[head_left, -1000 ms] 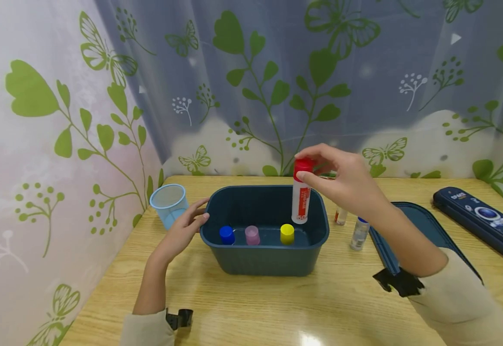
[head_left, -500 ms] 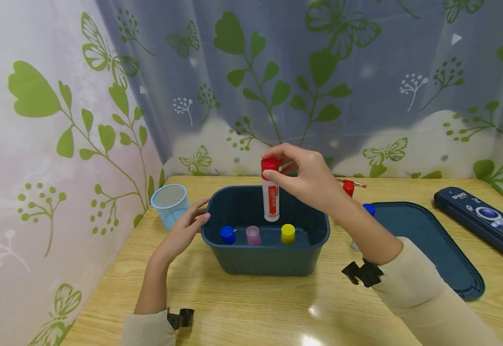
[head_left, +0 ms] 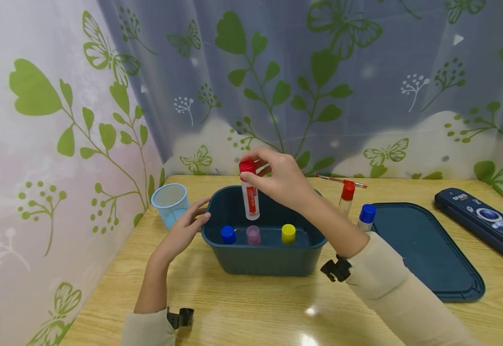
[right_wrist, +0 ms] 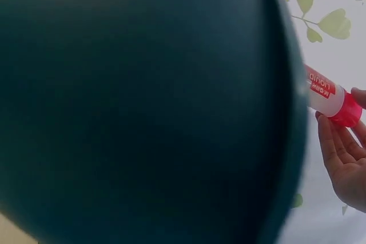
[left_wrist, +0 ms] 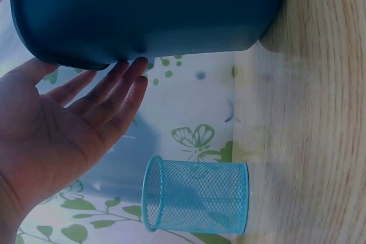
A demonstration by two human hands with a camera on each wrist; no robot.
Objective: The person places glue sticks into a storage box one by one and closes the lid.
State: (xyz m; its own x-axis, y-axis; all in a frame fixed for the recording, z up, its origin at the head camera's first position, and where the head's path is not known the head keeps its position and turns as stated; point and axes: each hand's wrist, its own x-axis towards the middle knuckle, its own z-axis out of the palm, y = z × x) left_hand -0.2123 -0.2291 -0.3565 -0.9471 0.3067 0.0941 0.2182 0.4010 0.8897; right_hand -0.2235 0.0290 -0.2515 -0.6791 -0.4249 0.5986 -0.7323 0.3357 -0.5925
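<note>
Clock dial centred on the dark teal bin (head_left: 269, 262), 12 o'clock being the side farthest from the person. White glue tube (head_left: 251, 199) with a red label, upright but tilted a little, cap end leaning toward 9; it hangs over the bin's interior, toward 11. Right hand (head_left: 279, 178) pinches its red cap (head_left: 246, 166) between thumb and fingers from above. Right wrist view: label partly legible, "LIQUID"; tube's lower end hidden behind the bin wall. Left hand (head_left: 187, 229) at 9, fingers extended and spaced apart, tips against the bin's outer wall, thumb at the rim; it grasps nothing. On the bin floor, three small cylindrical pieces in a row: blue piece (head_left: 228, 235) toward 9, translucent pink piece (head_left: 253, 235) between, below the tube base and apart from it, yellow piece (head_left: 288, 234) toward 3. Light-blue mesh cup (head_left: 170, 206) at 10, just beyond the left hand. Red-capped bottle (head_left: 348, 191) at 2; blue-capped bottle (head_left: 367, 216) nearer 3, body partly hidden by the right sleeve (head_left: 407, 293). Slim red pen (head_left: 330, 179) toward 1. Flat dark tray (head_left: 420, 250) at 3; past it, pencil case (head_left: 481, 221) with an astronaut picture. All on a wood-grain table (head_left: 251, 302); leaf-and-butterfly curtain (head_left: 277, 72) behind, at 12.
</note>
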